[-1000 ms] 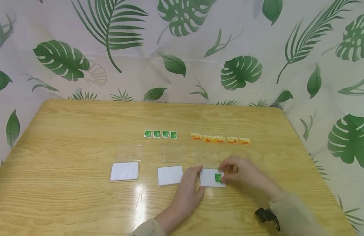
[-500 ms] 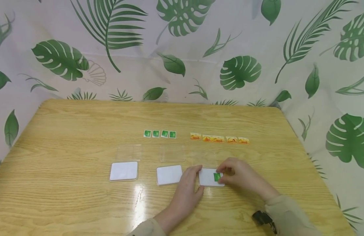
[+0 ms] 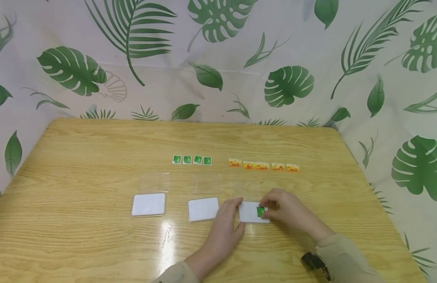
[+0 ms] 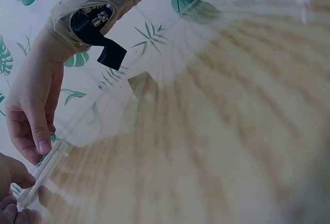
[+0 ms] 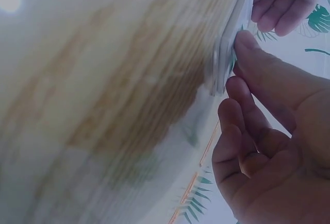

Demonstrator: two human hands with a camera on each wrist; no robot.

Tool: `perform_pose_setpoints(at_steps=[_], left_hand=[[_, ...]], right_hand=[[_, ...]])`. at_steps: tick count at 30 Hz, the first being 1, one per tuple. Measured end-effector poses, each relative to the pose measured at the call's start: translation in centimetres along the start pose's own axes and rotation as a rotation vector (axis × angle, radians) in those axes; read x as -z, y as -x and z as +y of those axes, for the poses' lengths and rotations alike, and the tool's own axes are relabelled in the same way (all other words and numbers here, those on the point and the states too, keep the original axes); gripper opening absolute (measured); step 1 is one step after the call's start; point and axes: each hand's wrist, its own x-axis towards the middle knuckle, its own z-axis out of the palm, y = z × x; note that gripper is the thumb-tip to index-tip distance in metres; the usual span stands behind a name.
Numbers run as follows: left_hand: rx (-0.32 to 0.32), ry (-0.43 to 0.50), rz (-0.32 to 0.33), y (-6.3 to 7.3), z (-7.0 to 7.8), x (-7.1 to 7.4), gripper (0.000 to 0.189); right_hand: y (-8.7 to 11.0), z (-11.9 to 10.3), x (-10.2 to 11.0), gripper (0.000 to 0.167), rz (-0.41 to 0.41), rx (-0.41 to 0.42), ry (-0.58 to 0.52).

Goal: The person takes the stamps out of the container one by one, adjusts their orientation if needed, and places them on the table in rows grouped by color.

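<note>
A white card stack in a shallow clear case lies at the right of a row of three. My left hand holds its left end, fingers at the far corner and thumb at the near one. On the card's right end is a small green square sticker. The thumb and index finger of my right hand pinch at the sticker's right edge. In the right wrist view, the case shows edge-on, with my right thumb over its face. The left wrist view catches both hands at the frame's left edge.
Two more white card stacks lie to the left. Behind the row are clear plastic lids. Farther back lie several green stickers and a line of orange-yellow stickers. A leaf-print cloth hangs behind the wooden table.
My right hand has shifted slightly left over the green sticker, covering a little more of its right edge. My left hand keeps its place on the card case.
</note>
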Motion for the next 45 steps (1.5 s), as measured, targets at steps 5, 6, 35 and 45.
perform_pose_setpoints(at_steps=[5,6,35,45], left_hand=[[0.004,-0.004,0.007,0.0,-0.1,0.0,0.058],[0.006,-0.005,0.008,0.0,-0.1,0.0,0.058],[0.012,0.009,-0.007,-0.1,0.1,0.2,0.057],[0.005,0.016,-0.017,0.0,0.0,0.1,0.058]], right_hand=[[-0.1,-0.1,0.0,0.018,-0.007,-0.002,0.0],[-0.1,-0.1,0.0,0.018,-0.009,-0.003,-0.002],[-3.3,-1.6,2.0,0.015,0.024,0.062,0.002],[-7.9,-3.2,3.1,0.017,0.016,0.058,0.01]])
